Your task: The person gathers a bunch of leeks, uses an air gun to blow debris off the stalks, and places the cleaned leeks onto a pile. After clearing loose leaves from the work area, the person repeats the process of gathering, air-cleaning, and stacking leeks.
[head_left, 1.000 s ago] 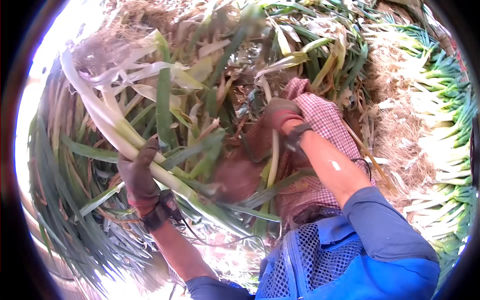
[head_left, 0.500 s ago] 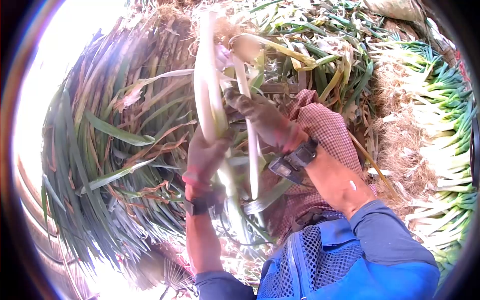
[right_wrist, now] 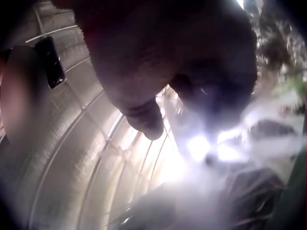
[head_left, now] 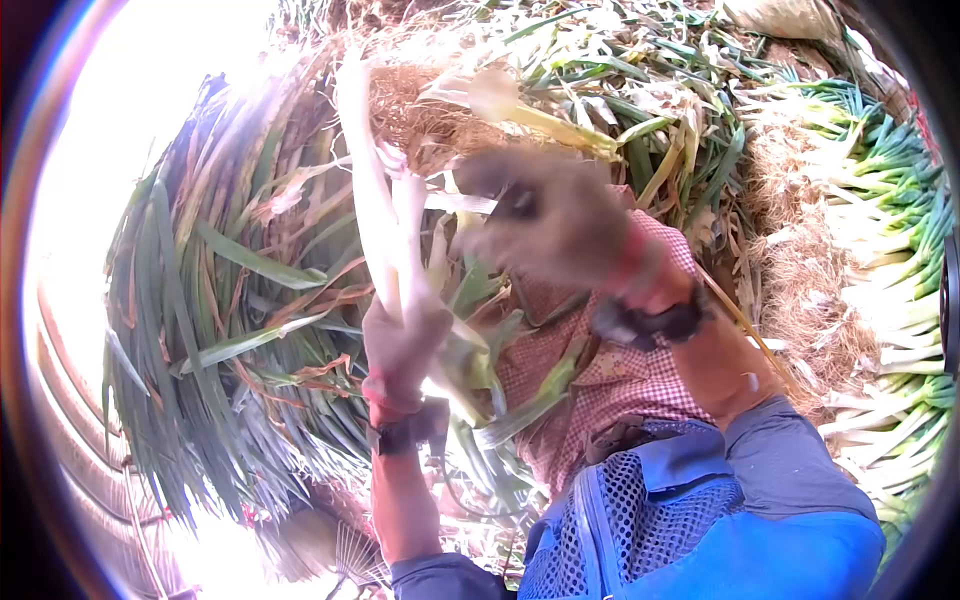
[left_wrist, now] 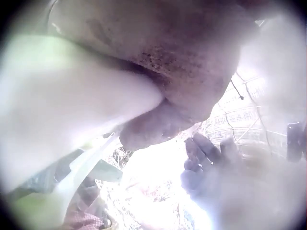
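Note:
Upright in my gloved left hand [head_left: 405, 345] are thick white leek stalks [head_left: 372, 200], their green leaves trailing below the grip. The left wrist view shows the glove [left_wrist: 182, 62] curled around a broad pale stalk [left_wrist: 72, 100]. To the right of the stalks is my gloved right hand [head_left: 565, 215], blurred, its fingers spread apart. A pale leaf strip [head_left: 462, 203] reaches from the stalks towards those fingers; whether they touch it is unclear. In the right wrist view the glove [right_wrist: 177, 57] has its thumb apart from bent fingers, with glare below.
A large heap of long-leaved leeks [head_left: 230, 300] lies at the left. Loose leaves and peelings [head_left: 640, 90] cover the far side. Along the right runs a row of leeks [head_left: 900, 230], roots inward. Checkered cloth [head_left: 640, 380] covers the lap.
Both hands came together from apart; the left brought its stalks upright and inward. Since then the right hand has moved back to the right, away from the stalks, and the thin stalk beside it is no longer distinct.

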Demonstrator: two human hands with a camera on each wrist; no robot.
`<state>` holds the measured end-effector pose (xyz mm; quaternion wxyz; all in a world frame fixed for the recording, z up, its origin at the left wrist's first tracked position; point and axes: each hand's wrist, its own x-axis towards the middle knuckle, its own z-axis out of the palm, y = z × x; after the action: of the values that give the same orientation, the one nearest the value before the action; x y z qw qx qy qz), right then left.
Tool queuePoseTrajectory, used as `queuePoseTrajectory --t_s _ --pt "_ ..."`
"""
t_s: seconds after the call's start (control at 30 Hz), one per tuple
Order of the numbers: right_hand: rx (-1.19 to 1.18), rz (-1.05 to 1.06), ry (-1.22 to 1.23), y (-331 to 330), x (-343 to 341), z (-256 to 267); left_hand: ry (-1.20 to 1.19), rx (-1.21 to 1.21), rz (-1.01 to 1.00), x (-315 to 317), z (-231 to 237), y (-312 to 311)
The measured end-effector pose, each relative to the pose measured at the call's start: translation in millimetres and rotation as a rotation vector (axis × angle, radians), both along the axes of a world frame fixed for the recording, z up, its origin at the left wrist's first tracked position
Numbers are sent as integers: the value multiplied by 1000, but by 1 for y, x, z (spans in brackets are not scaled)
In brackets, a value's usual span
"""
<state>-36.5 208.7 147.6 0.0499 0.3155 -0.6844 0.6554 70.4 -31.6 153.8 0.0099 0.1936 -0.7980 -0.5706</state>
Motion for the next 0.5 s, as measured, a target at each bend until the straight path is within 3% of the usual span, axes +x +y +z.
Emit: queuePoseTrajectory --t_s 0.07,0.2,0.23,0.3,0.37,0.43,0.5 --pt "-53 7 -250 27 -18 20 -11 33 -28 13 11 -4" --pt "369 -176 30 -9 -60 -4 -98 79 -106 31 17 -1" --pt "208 205 70 -30 -74 -29 -94 80 -107 33 18 2" --pt "42 589 106 -44 -73 -35 -135 84 -125 37 18 9" --pt "90 438 -159 -45 -47 -18 -132 86 -132 41 11 1" --pt "-6 293 -169 -29 -63 -11 -127 96 -104 48 4 -4" --pt "73 88 -125 -2 -98 -9 -145 -18 -115 52 -7 5"
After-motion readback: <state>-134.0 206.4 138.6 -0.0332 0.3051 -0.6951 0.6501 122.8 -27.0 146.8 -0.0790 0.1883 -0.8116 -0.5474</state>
